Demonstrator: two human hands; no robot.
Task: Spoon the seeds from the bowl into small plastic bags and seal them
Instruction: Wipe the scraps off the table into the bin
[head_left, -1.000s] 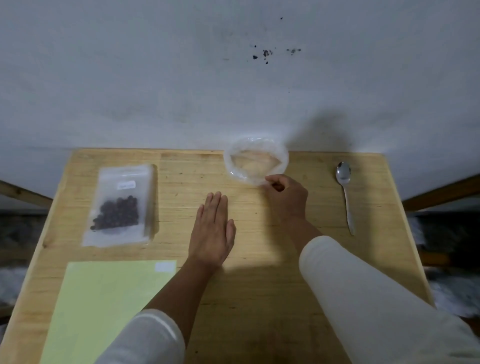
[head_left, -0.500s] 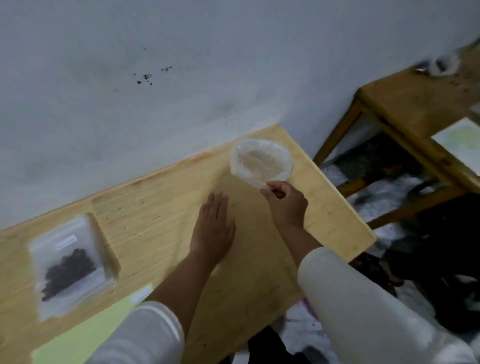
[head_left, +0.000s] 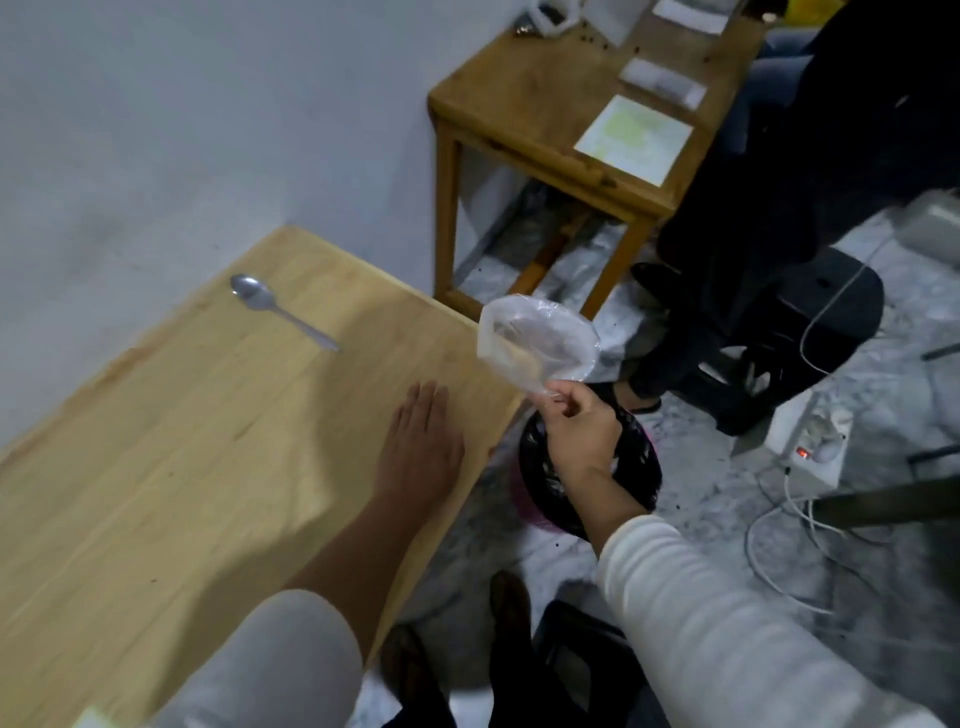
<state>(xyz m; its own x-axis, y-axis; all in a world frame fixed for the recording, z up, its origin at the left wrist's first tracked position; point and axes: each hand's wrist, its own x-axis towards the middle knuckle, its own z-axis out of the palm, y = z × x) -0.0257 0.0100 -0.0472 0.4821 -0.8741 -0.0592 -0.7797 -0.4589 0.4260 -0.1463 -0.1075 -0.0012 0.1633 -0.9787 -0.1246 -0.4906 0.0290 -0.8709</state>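
I see the right hand (head_left: 579, 435) pinching the rim of the clear plastic bowl (head_left: 537, 340), thumb and fingers clenched on its near edge. The bowl is now off the bench (head_left: 182, 441), held in the air past the bench's right edge, above a bin lined with a black bag (head_left: 636, 457) on the floor. 1 second ago it sat on the bench top near the wall with the same grip on it; half a second ago it was already lifted over the surface. It looks empty, though the plastic is too blurred for me to be sure.

The left hand (head_left: 423, 447) lies flat on the bench, fingers straight and together, grip released, just as before. The view has swung right: the bag of dark seeds and the green sheet have gone out of sight, while the spoon (head_left: 275, 309) lies on the bench near the wall. A 2nd wooden table (head_left: 530, 98) with papers on it has come into view.
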